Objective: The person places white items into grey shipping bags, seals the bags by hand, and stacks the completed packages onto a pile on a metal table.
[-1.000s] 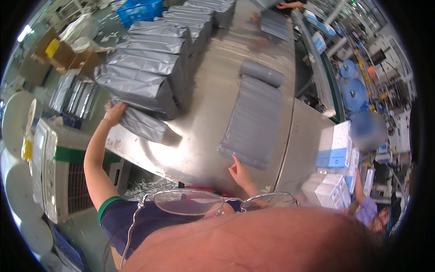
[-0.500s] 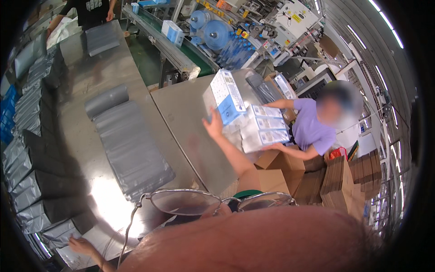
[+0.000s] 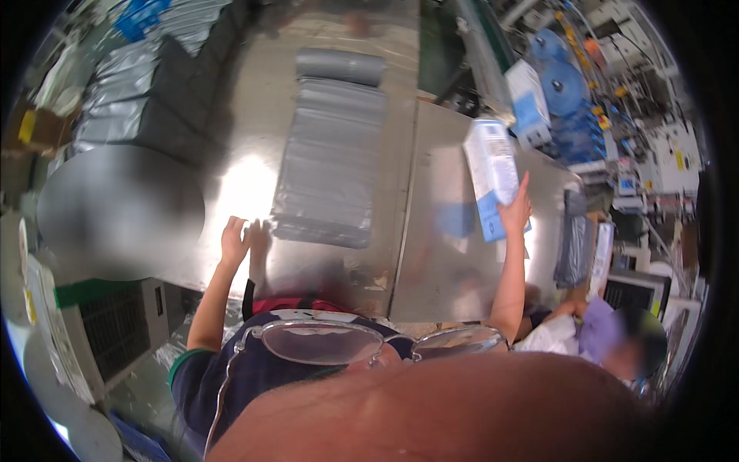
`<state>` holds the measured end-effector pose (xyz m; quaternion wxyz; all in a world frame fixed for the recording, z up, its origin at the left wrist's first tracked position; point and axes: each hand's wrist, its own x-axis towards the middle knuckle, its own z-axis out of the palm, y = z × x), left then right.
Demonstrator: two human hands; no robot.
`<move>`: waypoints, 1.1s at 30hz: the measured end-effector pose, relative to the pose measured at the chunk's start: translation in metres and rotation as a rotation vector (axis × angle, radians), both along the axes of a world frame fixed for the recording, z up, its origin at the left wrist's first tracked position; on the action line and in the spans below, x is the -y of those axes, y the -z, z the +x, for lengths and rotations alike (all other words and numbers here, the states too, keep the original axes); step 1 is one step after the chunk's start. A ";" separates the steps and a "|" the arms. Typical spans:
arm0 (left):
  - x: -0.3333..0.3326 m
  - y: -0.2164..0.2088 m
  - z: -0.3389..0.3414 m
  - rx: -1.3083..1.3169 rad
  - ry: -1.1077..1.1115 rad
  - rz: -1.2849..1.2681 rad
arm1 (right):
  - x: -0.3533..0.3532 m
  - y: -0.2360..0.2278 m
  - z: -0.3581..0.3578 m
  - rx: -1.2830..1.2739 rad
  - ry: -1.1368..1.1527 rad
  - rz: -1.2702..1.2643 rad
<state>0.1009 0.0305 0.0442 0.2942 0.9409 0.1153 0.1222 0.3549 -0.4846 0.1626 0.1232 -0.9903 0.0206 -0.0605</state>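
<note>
My right hand (image 3: 514, 212) grips a tall white and blue carton (image 3: 493, 165) near its lower end. The thumb lies across the near face and the index finger points up along the side. The carton stands tilted over the right metal table (image 3: 431, 269), which mirrors it. My left hand (image 3: 234, 240) holds nothing, its fingers apart and slightly bent, at the left metal table's near part. Just right of it lies a flat stack of grey plastic bags (image 3: 327, 162), with a rolled grey bag bundle (image 3: 340, 66) at its far end.
Grey bag piles (image 3: 146, 92) line the left side. Another white and blue carton (image 3: 527, 104) stands by the conveyor (image 3: 485, 54) at the far right. Dark grey bags (image 3: 573, 239) lie at the right table's edge. A co-worker in a purple top (image 3: 596, 323) is at lower right.
My view has swung to the right, so the tables appear turned. My right hand, spread beside the carton before, now grips it. My left hand has come up over the table.
</note>
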 end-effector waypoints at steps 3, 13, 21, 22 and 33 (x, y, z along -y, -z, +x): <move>-0.022 0.013 0.023 0.022 -0.013 0.038 | -0.084 -0.016 -0.056 0.308 -0.638 -0.294; 0.028 0.025 0.083 -0.071 0.849 0.462 | -0.170 0.126 -0.155 0.340 -1.278 -0.027; 0.060 0.059 0.112 -0.162 0.675 0.646 | -0.248 0.126 -0.112 -0.324 -0.625 0.190; 0.061 0.065 0.120 -0.185 0.627 0.540 | -0.251 0.134 -0.120 -0.273 -0.732 0.170; 0.076 0.014 0.096 0.185 0.434 0.255 | -0.258 0.121 -0.110 0.063 -0.193 0.304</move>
